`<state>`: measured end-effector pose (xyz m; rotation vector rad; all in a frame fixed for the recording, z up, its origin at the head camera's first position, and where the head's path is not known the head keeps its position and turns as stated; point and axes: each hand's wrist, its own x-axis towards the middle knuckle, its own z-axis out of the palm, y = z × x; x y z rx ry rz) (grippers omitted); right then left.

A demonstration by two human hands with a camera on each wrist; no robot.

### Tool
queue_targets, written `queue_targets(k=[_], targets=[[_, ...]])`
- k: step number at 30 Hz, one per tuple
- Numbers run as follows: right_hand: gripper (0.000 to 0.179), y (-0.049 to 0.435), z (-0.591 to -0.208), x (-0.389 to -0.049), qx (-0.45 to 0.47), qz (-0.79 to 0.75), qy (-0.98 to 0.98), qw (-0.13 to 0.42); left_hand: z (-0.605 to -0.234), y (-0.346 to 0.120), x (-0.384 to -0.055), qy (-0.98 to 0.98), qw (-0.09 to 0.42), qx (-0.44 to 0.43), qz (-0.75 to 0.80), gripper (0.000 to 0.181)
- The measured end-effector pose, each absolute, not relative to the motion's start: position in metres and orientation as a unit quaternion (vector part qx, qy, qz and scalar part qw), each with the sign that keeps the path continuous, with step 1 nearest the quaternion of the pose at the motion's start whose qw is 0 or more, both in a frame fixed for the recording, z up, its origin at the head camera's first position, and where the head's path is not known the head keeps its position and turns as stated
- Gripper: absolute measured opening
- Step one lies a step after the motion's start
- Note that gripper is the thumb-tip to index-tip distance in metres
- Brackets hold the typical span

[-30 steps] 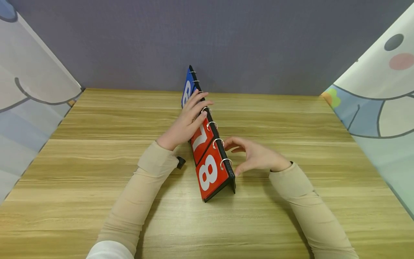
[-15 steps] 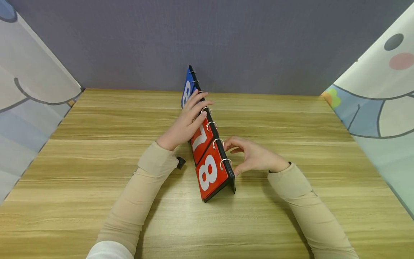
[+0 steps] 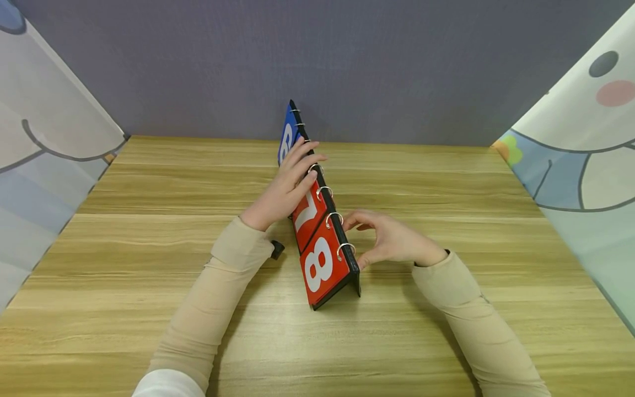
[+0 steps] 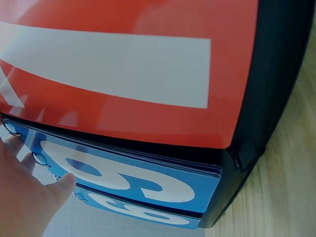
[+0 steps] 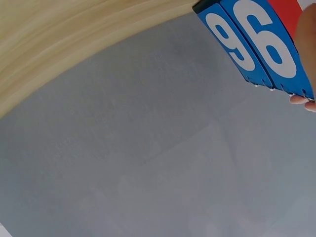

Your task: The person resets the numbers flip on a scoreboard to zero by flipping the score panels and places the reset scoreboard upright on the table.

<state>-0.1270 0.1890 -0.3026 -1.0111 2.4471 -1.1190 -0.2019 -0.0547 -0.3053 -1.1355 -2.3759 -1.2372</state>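
Note:
A flip scoreboard (image 3: 324, 264) stands like a tent on the table, its ridge running away from me. Red cards with a 7 and an 8 hang on its left face near me, and blue cards (image 3: 286, 140) hang farther back. My left hand (image 3: 288, 184) rests across the middle of the ridge, fingers fairly straight over the ring binding. On the other side, my right hand (image 3: 389, 237) has curved fingers and thumb spread against the near part of the right face; the fingertips are partly hidden. Blue cards (image 5: 269, 39) also show in the right wrist view.
The wood-grain table (image 3: 149, 248) reaches a grey partition (image 3: 397, 66) at the back, close to the scoreboard's far end. Printed cartoon panels (image 3: 585, 165) flank both sides. A small black piece (image 3: 278, 249) shows beside the left cuff.
Hardly anything differs: the right hand has shifted very slightly against the scoreboard. The left hand and the visible cards look the same.

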Motion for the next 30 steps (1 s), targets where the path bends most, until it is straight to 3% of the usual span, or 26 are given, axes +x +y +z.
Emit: queue_targets(k=[12,30], targets=[[0.062,0.188,-0.291,-0.118,-0.34,-0.319,0.88,0.092,-0.305,-0.054,-0.201,-0.812,0.111,-0.386,-0.423,0.054],[0.046,0.196,-0.288,-0.121,-0.289,-0.305,0.899,0.121,-0.305,-0.054,-0.202,-0.814,0.113,-0.386,-0.419,0.042]])
